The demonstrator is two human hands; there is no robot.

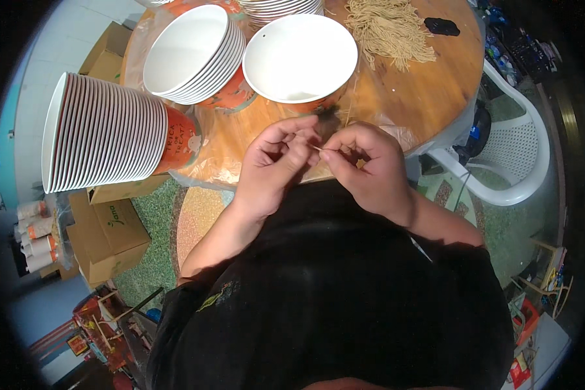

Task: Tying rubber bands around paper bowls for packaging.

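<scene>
Head view shows both hands meeting just above the near edge of the round wooden counter (pixel 435 84), working one thin pale sliver, like a straw or splinter (pixel 320 149). The left hand (pixel 273 166) has its grip closed on one end of the sliver, thumb against forefinger; the right hand (pixel 367 169) pinches the other end the same way, so the piece spans the small gap between the two grips. A small dark tuft (pixel 328 120) sits just beyond the grips; what it is cannot be told.

By its look the sliver is very light, stiff along its length but brittle, likely to snap if bent and to slip from a loose pinch; fingertip holds near each end suit it best.

Just beyond the grips stands an open white paper bowl (pixel 299 55) with an orange outside, smooth and thin-walled. Left of the grips lie nested stacks of the same bowls (pixel 104 133), one on its side. Farther off, a loose heap of pale straw-like strands (pixel 390 29) rests on the glossy wood, and a white plastic chair (pixel 520 149) stands to the right
</scene>
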